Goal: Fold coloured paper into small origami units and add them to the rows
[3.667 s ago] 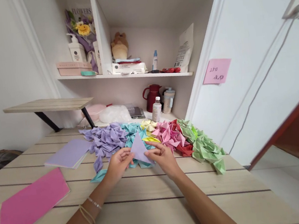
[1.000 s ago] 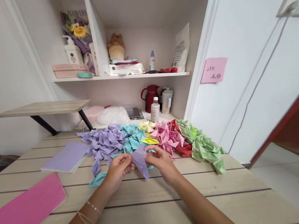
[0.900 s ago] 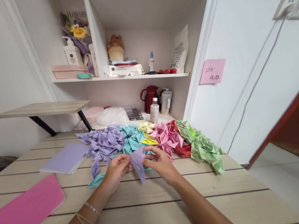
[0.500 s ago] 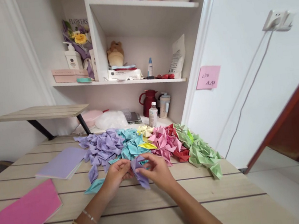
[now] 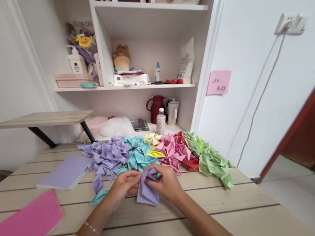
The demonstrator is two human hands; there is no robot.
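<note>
A partly folded piece of purple paper (image 5: 148, 193) is held between my two hands above the table's front half. My left hand (image 5: 123, 186) pinches its left edge with thumb and fingers. On the other side my right hand (image 5: 165, 180) grips the upper right part, fingers curled behind the sheet. Just beyond lie heaps of folded paper boats: purple (image 5: 108, 155), blue (image 5: 139, 157), pale yellow (image 5: 152, 138), pink (image 5: 173, 147), red (image 5: 191, 163) and green (image 5: 214, 162). One blue boat (image 5: 98, 197) rests beside my left wrist.
Stacks of purple paper (image 5: 64, 172) and magenta paper (image 5: 24, 232) lie on the left of the slatted table (image 5: 217, 218). A small raised wooden shelf (image 5: 43, 119) stands at the back left. Behind the heaps are a bottle (image 5: 160, 121) and a red jug (image 5: 156, 108).
The purple paper has been opened out wider and turned, so a broader flat face shows below my fingers. Both hands stay in nearly the same place.
</note>
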